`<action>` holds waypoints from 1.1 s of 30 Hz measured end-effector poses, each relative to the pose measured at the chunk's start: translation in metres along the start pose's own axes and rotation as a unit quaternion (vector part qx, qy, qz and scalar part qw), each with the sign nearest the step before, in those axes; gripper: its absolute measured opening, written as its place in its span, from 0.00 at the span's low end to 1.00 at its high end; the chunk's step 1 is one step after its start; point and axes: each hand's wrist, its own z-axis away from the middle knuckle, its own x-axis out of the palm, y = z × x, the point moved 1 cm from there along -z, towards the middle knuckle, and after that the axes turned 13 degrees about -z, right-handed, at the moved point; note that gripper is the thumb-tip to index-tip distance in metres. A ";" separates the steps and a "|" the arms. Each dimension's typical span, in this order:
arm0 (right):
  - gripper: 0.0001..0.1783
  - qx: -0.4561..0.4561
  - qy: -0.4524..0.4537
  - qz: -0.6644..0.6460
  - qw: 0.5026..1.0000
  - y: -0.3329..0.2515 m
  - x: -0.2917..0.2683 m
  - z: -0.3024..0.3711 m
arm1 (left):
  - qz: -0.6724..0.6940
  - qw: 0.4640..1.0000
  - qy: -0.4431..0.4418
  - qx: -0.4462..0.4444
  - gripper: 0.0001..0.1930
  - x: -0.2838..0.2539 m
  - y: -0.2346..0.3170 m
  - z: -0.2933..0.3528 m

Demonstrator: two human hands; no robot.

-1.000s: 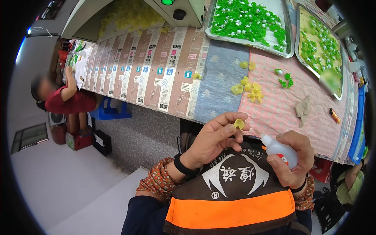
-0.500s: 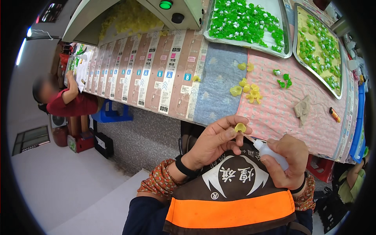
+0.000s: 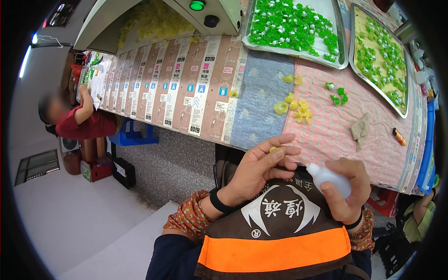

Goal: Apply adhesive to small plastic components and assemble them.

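My left hand [image 3: 254,170] pinches a small yellow plastic piece [image 3: 273,150] between thumb and fingers, which mostly cover it. Close on its right, my right hand [image 3: 352,189] is wrapped round a white squeeze bottle [image 3: 333,181]. The bottle's narrow nozzle points left toward the left fingertips, with a gap between them. Both hands are above my brown apron [image 3: 228,224], at the table's near edge. Beyond them, several loose yellow pieces [image 3: 303,115] lie on the pink cloth [image 3: 322,135] and the blue cloth [image 3: 256,98].
A metal tray [image 3: 343,51] of green pieces stands at the back, with a second tray [image 3: 405,100] to its right. Small green pieces [image 3: 339,98], a crumpled rag [image 3: 360,130] and an orange-black cylinder [image 3: 399,136] lie nearer. A machine housing [image 3: 224,21] stands back left. Another person [image 3: 88,121] sits far left.
The yellow piece has turned and sunk back behind my left fingers. My right hand and the bottle have drawn slightly to the right, away from it.
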 end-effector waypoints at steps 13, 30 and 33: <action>0.19 0.228 0.111 -0.190 0.948 0.025 0.031 -0.015 | -0.035 0.998 0.046 -0.031 0.24 0.013 0.005 -0.004; 0.19 0.222 -0.004 -0.148 0.964 0.031 0.036 -0.021 | -0.319 0.944 -0.038 -0.071 0.30 0.021 0.035 -0.010; 0.18 0.201 0.009 -0.117 0.973 0.030 0.037 -0.020 | -0.295 0.952 -0.047 -0.069 0.30 0.023 0.035 -0.008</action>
